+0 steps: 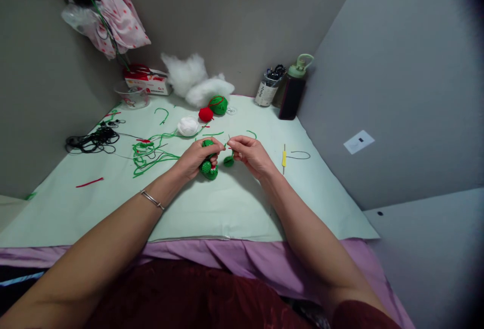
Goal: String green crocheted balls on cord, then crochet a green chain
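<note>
My left hand (202,156) is closed around a green crocheted toy (209,173) with rounded lumps and a little red and white on it. Its thumb and fingertip pinch close to a short end of green yarn. Just to the right, my right hand (249,153) pinches a thin dark needle (229,137), whose tip sticks up above the fingers. A small round green crocheted piece (228,161) hangs below the right fingertips, partly hidden by them. The two hands are a small gap apart over the table.
A white yarn ball (188,126), red yarn ball (206,114) and green yarn ball (219,105) lie behind my hands, before white stuffing (209,90). Loose green yarn (145,160) and black cord (94,140) spread left. A yellow-handled tool (284,159) lies right; a bottle (293,92) stands behind.
</note>
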Demonstrator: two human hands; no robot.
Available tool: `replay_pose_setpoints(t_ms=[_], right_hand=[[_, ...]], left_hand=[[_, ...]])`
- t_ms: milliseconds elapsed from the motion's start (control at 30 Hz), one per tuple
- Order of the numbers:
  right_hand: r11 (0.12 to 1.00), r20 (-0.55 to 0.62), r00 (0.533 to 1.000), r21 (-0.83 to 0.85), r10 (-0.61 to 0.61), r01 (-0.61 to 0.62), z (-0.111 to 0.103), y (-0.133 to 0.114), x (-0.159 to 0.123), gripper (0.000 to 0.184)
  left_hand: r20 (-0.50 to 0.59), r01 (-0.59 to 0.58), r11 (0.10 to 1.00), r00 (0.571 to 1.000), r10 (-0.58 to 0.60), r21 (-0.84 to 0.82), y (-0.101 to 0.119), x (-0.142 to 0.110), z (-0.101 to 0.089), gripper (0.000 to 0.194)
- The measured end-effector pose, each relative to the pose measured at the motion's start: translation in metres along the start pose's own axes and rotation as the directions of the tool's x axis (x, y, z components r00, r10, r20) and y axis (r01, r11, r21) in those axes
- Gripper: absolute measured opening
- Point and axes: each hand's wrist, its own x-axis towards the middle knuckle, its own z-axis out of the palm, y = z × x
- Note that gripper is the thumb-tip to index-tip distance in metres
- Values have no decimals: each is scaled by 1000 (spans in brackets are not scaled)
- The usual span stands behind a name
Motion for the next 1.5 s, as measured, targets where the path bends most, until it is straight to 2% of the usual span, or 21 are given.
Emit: replay_pose_setpoints(t_ms=[233,633,967,1500], right_hand=[[997,-34,998,51,-54,56,1,1,0,45],[983,-52,982,-30,-182,181,2,4,0,34],[950,-57,953,-117,-298,290,5,4,-2,22],[946,-59,951,-145,-302,291,6,5,-2,24]], left_hand=[[-26,11,1000,1000,-10,29,2,-1,2,24],[-11,-23,999,1000,24,32,0,0,1,24],[-27,-1,999,1000,3,52,2,0,2,25],[-9,-8,999,1000,8,46,0,1,0,24]])
